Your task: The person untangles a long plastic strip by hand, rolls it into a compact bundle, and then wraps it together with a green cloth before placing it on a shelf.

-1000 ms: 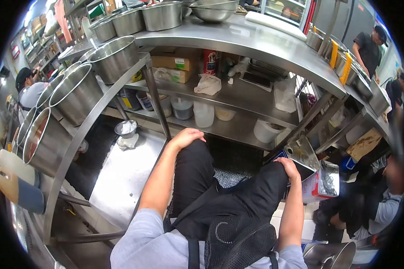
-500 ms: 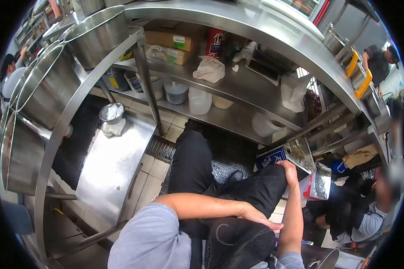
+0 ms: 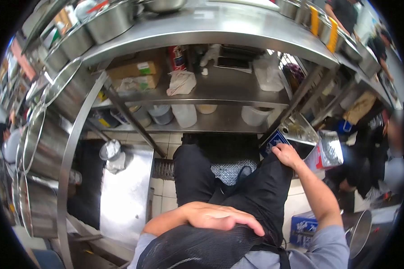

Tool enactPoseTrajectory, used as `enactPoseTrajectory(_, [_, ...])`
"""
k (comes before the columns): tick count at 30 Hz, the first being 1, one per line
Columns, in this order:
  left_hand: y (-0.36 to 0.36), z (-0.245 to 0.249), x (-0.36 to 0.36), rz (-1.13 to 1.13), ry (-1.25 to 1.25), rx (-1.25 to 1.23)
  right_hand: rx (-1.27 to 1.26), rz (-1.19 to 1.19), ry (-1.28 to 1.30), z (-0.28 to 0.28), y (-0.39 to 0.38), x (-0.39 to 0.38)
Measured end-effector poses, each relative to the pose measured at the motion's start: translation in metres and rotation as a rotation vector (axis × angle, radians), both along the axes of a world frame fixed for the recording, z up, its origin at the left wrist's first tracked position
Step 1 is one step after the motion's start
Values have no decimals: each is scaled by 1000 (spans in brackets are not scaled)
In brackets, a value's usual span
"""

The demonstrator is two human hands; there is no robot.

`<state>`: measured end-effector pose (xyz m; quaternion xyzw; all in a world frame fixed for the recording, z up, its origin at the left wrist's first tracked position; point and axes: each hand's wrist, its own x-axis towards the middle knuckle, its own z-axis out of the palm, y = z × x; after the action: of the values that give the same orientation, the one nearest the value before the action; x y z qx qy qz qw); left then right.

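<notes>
- Black mesh cloth (image 3: 197, 244) lies at the lower edge of the view, against the person's lap and waist.
- Left hand (image 3: 220, 217) rests flat on top of the mesh cloth; fingers (image 3: 251, 224) extended and slightly spread, gripping nothing.
- Right hand (image 3: 286, 154) sits on the right knee of the black trousers (image 3: 265, 188); fingers bent over the knee, tips hidden, so cannot tell whether they pinch the fabric.
- Open metal tin (image 3: 300, 134) just beside the right hand.
- Patterned floor mat (image 3: 231, 170) between the knees.
- Small steel bowl (image 3: 108, 150) on the floor, left.
- Shelf (image 3: 229, 92) ahead carries a cardboard box (image 3: 132, 69) and a white cloth (image 3: 180, 83).
- Steel surface (image 3: 211, 27) above the shelf; large steel pots (image 3: 72, 89) to the left.
- Another person (image 3: 381, 157) crouches at far right.
</notes>
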<state>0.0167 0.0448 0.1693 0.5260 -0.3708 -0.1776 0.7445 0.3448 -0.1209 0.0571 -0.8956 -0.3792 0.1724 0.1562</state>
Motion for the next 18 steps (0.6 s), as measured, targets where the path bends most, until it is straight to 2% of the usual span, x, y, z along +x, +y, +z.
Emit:
enactPoseTrajectory(3, [12, 21, -23, 37, -62, 37, -185, 140, -79, -4, 9, 2])
enactPoseTrajectory(6, [14, 25, -25, 27, -87, 97, -382, 121, -79, 9, 24, -9])
enactPoseTrajectory(9, [2, -2, -17, 61, 54, 13, -434, 107, -125, 15, 33, -18])
enactPoseTrajectory(12, [-16, -28, -11, 172, 259, 49, -445, 62, -206, 14, 39, -28])
enactPoseTrajectory(14, [-16, -44, -6, 235, 270, 126, -446, 77, -218, 6, 38, -26])
enactPoseTrajectory(16, [-12, -55, -4, 294, 399, 222, -340, 78, -254, -4, 36, -24])
enactPoseTrajectory(18, [-1, -60, -4, 402, 436, 177, -305, 93, -261, -4, 35, -28])
